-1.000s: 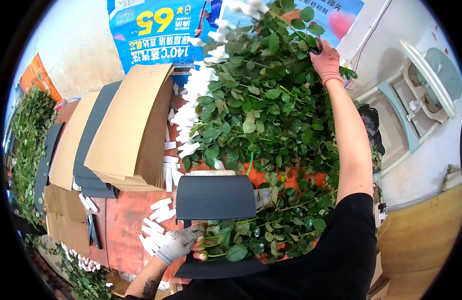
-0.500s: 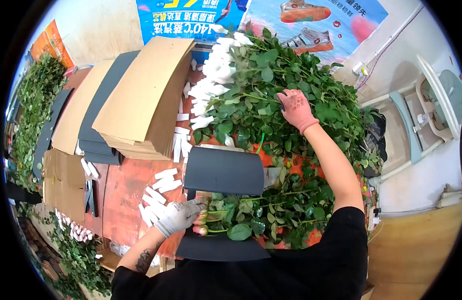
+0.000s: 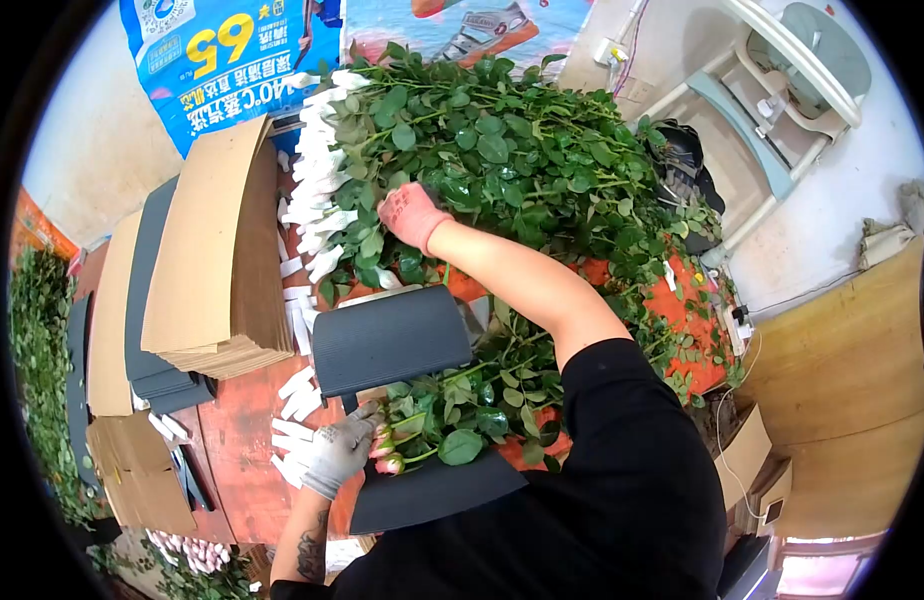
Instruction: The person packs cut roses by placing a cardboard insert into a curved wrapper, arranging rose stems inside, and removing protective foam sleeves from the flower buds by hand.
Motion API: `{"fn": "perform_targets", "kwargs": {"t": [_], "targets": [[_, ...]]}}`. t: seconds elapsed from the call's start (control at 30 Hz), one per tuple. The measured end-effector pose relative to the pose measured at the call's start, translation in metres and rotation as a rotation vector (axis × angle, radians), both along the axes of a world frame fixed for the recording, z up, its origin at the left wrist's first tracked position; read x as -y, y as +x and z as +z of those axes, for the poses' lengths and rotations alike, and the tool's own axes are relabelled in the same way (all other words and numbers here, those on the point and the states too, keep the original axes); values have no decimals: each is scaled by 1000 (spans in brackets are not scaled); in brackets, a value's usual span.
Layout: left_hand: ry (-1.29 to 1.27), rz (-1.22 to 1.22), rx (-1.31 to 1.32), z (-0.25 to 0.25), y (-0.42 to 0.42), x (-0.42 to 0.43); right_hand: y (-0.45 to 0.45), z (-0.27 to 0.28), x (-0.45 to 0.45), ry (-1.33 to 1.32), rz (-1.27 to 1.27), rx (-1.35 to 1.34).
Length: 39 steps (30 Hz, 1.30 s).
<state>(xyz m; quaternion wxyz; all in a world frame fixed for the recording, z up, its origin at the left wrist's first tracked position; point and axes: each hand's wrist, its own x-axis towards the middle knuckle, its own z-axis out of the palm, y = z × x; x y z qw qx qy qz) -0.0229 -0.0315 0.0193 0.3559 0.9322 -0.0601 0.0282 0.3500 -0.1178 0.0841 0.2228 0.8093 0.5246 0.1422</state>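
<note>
My left hand (image 3: pixel 337 450), in a grey glove, lies against the pink-and-white rose heads (image 3: pixel 385 452) at the left end of a small leafy bunch. Its fingers stretch along the blooms, and the thumb is hidden. Beneath these roses is a black sheet (image 3: pixel 432 497); a dark ridged sheet (image 3: pixel 390 340) stands just beyond them. Over the large pile of roses (image 3: pixel 522 150), my right hand (image 3: pixel 414 216) in a pink glove has its fingers curled in among the leaves. What they hold, if anything, is hidden. White sleeves (image 3: pixel 317 180) cover the heads of the piled roses.
Left of the pile stand a tall stack of brown cardboard sheets (image 3: pixel 207 250) and dark sheets (image 3: pixel 147 300). White paper strips (image 3: pixel 300 400) are scattered on the red table (image 3: pixel 247 430). A stapler-like tool (image 3: pixel 189 478) lies at left. A high chair (image 3: pixel 752 130) stands at the right wall.
The view has swung to the right. My right hand has moved left across the pile toward the white-sleeved heads. My left hand stays at the rose heads.
</note>
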Motion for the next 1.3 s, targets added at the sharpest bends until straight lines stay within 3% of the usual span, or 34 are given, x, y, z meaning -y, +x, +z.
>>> {"fn": "perform_targets", "kwargs": {"t": [0.07,0.17,0.27,0.4,0.47,0.5,0.63,0.67,0.8,0.83,0.87,0.9,0.93,0.97,1.0,1.03,1.1,1.17,1.3], "targets": [[-24,-9,-1,-1,1,0,-33,16,4,32,-24,-82],[-4,-20,69,2,1,1,-96,65,23,207,137,-111],[-16,-24,26,5,-1,3,-124,109,45,359,199,8],[3,-27,-23,16,0,1,-140,208,107,659,-68,-368],[20,-31,74,9,-2,1,-120,236,146,829,201,137],[12,-12,68,8,-3,1,-126,265,163,757,102,278],[6,-35,10,11,-3,2,-135,338,203,1460,110,335],[3,-21,21,8,-3,3,-126,359,210,1447,281,322],[28,-22,8,9,-2,1,-64,385,186,1248,2,566],[30,-12,10,11,-2,1,0,391,188,1139,146,542],[36,-22,-2,14,-2,2,7,367,156,694,-223,829],[40,-34,-19,15,-3,2,-8,355,112,637,-281,759],[42,-27,-24,15,-5,3,51,328,114,508,-342,801],[36,-28,-25,12,-5,2,53,285,101,418,-278,898],[27,-25,-21,10,-5,2,80,241,94,549,178,794],[29,-11,-16,8,-3,2,37,214,57,250,-282,450],[24,-19,22,6,-5,2,40,133,31,267,-274,50],[27,-20,66,6,-7,2,48,89,22,253,-383,-98],[30,8,-78,7,-5,3,62,55,21,341,-349,-16]]}}
